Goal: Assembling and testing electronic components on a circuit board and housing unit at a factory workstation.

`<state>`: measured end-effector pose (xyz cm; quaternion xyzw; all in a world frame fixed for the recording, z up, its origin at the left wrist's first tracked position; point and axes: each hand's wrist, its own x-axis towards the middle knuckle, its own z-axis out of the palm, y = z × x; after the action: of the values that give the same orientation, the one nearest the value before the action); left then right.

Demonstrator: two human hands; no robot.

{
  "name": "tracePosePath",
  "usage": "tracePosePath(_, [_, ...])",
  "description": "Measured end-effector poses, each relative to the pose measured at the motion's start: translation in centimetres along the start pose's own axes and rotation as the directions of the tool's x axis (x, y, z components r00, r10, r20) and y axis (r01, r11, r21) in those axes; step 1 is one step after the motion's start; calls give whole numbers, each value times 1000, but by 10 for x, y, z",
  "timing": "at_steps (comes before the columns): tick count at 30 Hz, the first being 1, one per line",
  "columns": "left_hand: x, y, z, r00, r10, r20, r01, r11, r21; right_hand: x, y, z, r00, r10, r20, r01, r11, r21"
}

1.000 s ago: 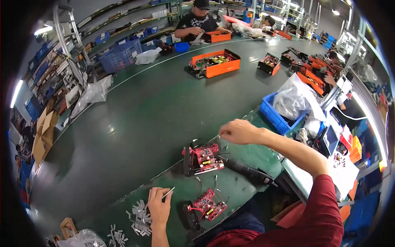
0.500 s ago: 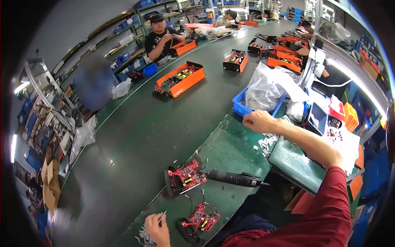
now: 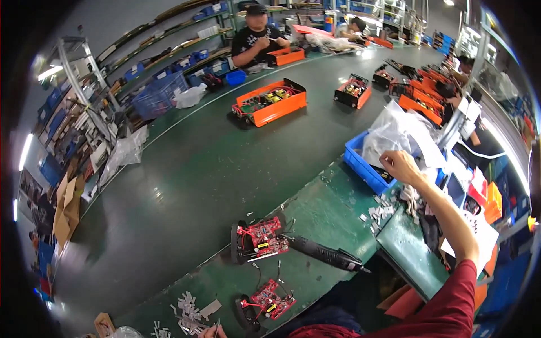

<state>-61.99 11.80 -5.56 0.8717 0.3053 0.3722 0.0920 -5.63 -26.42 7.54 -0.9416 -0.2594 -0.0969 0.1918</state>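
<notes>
My right hand point(image 3: 401, 167) is over the near rim of a blue bin point(image 3: 369, 176) with clear plastic bags in it. Its fingers are curled together; whatever they hold, if anything, is hidden. Cut off by the lower edge, my left hand point(image 3: 212, 332) pinches a thin light strip, only its tip showing. Small grey-white pieces point(image 3: 189, 311) are scattered beside it. Two red circuit boards with black end panels lie on the green bench: the upper board point(image 3: 264, 238) and the lower board point(image 3: 273, 298). A black electric screwdriver point(image 3: 327, 254) lies with one end against the upper board.
More small grey pieces point(image 3: 382, 212) lie below the bin. An orange open-top device housing point(image 3: 279, 107) stands across the bench, with another orange housing point(image 3: 353, 91) to its right. A co-worker point(image 3: 260, 42) sits at the far side. A green-topped stand point(image 3: 414, 250) adjoins my right arm.
The view has shifted, so the bench things appear moved. My left hand has dropped mostly out of the lower edge. My right hand stays by the blue bin, its fingers still curled.
</notes>
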Motion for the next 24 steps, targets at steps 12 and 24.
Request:
tracePosePath(12, [7,18,-4,995,-94,20,90,984,155,115,-63,76,963,-257,80,268,947,-178])
tracePosePath(24, [-13,11,7,981,-183,57,166,959,230,375,-80,258,955,-291,-49,232,843,-486])
